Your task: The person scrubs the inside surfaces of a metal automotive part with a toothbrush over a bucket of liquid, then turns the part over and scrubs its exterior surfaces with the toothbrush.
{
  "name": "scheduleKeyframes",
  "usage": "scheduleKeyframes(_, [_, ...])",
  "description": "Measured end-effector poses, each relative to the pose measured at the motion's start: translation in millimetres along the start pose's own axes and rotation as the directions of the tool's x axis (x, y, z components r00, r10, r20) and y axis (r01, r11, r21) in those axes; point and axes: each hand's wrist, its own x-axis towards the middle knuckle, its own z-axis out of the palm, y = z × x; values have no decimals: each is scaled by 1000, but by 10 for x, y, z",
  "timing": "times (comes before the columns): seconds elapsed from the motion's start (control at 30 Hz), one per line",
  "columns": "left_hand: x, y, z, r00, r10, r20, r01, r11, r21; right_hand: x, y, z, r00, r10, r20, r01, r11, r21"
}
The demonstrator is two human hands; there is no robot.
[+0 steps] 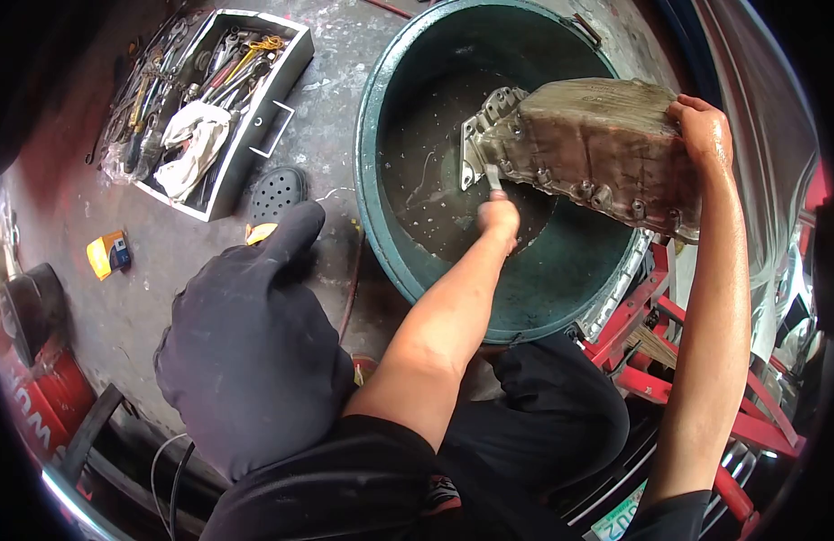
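My left hand [499,224] is closed round the handle of a small flat-bladed scraper [493,177]. Its blade meets the flange at the left end of a dirty metal oil pan [597,153]. My right hand [702,132] grips the pan's far right corner, fingers bent over the edge. The pan is tilted over a big green round tub [370,194], its bolt-holed rim facing down toward me. Dark, murky liquid with pale flecks [426,194] lies in the tub. The scraper's handle is mostly hidden in my fist.
On the floor to the left stands a metal drawer [254,135] full of wrenches and other tools, with a white rag [193,144] on top. A yellow and blue box [108,255] lies nearby. Red metal framework [638,302] is close by the tub's right side.
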Motion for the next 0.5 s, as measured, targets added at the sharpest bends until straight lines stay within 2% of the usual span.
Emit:
scheduleKeyframes(0.03, [110, -66, 149, 998, -64, 27, 62, 996, 70, 13, 27, 5, 1000, 0, -6, 0, 1000, 5])
scheduleKeyframes(0.1, [423, -18, 189, 989, 15, -145, -1, 995, 95, -245, -91, -58, 1000, -10, -23, 9, 999, -36])
scheduleKeyframes(0.13, [498, -69, 231, 987, 27, -161, -14, 997, 78, -301, -185, -107, 998, -35, -52, 31, 997, -70])
scheduleKeyframes(0.17, [378, -156, 234, 987, 28, -157, -13, 995, 94, -293, -177, -105, 998, -33, -46, 30, 997, -67])
scheduleKeyframes(0.23, [124, -218, 184, 980, 199, 0, -194, 952, 238, -228, -150, -105, 999, -34, -32, 33, 999, -31])
scheduleKeyframes(0.3, [253, -85, 46, 966, 253, -46, -217, 898, 383, -197, -167, -108, 999, -30, -22, 30, 1000, 3])
scheduleKeyframes(0.33, [368, -2, -54, 904, 411, -120, -296, 803, 517, -206, -136, -109, 1000, -28, -7, 28, 999, 18])
scheduleKeyframes(0.37, [180, 290, -254, 873, 469, -133, -325, 763, 558, -193, -131, -125, 1000, -23, -17, 23, 999, 22])
scheduleKeyframes(0.4, [83, 522, -427, 844, 512, -156, -395, 793, 464, -231, -111, -122, 998, -47, -40, 48, 999, 16])
scheduleKeyframes(0.43, [-72, 816, -559, 825, 501, -261, -393, 841, 371, -290, -96, -104, 996, -69, -60, 70, 997, 12])
scheduleKeyframes(0.5, [20, 1247, -724, 658, 693, -296, -510, 699, 502, -401, -88, -135, 996, -50, -69, 52, 998, 30])
